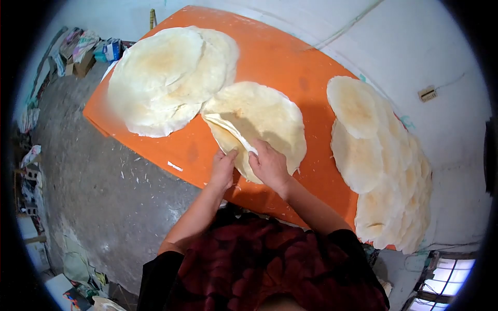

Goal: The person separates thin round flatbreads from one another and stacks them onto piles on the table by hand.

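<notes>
In front of me on the orange table lies a large, thin round flatbread, with part of its near left side lifted into a narrow fold. My right hand grips the lower end of that fold between thumb and fingers. My left hand is closed on the near left edge of the same flatbread. A loose stack of pale flatbreads sits at the far left and meets the flatbread I hold. Overlapping flatbreads cover the right end of the table.
The orange table runs along a whitish wall with a small socket box. Its left edge borders a grey concrete floor with pale scraps on it. Boxes and bags are piled at the far left. A window shows at lower right.
</notes>
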{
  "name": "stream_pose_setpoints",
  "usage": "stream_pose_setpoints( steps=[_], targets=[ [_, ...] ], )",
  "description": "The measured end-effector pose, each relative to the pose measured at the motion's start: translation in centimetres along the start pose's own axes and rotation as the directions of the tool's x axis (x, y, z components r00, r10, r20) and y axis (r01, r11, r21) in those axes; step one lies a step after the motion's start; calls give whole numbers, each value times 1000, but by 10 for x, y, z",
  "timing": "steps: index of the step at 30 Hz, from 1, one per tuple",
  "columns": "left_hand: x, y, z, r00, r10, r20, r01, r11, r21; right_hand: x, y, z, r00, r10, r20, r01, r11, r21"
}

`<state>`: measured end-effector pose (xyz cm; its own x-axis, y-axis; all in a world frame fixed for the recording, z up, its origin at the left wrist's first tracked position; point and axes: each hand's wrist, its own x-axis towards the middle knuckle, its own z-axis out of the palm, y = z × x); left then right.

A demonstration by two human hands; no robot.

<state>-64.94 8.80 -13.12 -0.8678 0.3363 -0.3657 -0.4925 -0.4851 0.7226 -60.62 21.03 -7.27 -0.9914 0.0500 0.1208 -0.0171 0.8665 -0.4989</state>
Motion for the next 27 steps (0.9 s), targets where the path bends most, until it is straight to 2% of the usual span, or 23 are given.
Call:
stream_pose_setpoints(
  steps=[2,4,7,11,12,13,16,19,22,25,27],
  targets=[
    [2,-2,0,998,-32,-51,31,999,-25,3,-2,0,999,21,45,-22,999,23],
    [-2,-1,2,999,-21,-48,24,998,55,6,-3,3,997,69,31,-72,991,111],
    [-18,2,8,999,-50,-8,50,991,123,21,-8,-4,988,148,32,-151,940,305],
    [-35,2,10,986,-163,-37,167,952,257,24,-9,-3,989,95,112,-128,931,341],
    [-35,0,10,989,-139,-50,148,946,289,22,-7,1,991,61,118,-100,929,355],
    [-35,-2,8,990,-132,-41,138,955,262,21,-4,4,992,27,122,-70,926,370],
    [-34,-5,2,992,-123,-19,125,977,175,22,1,15,980,44,192,-129,880,457],
    [-31,-9,-5,991,-134,-1,133,989,65,27,5,19,955,104,279,-253,776,577],
    [-26,-15,-12,990,-139,-3,139,990,-11,31,-2,16,947,189,260,-255,934,249],
    [-22,-14,-16,986,-162,-30,162,987,4,25,-11,26,986,143,86,-151,984,96],
    [-24,-8,-11,990,-135,-47,135,991,-8,30,-7,24,962,198,185,-214,975,65]
  ],
)
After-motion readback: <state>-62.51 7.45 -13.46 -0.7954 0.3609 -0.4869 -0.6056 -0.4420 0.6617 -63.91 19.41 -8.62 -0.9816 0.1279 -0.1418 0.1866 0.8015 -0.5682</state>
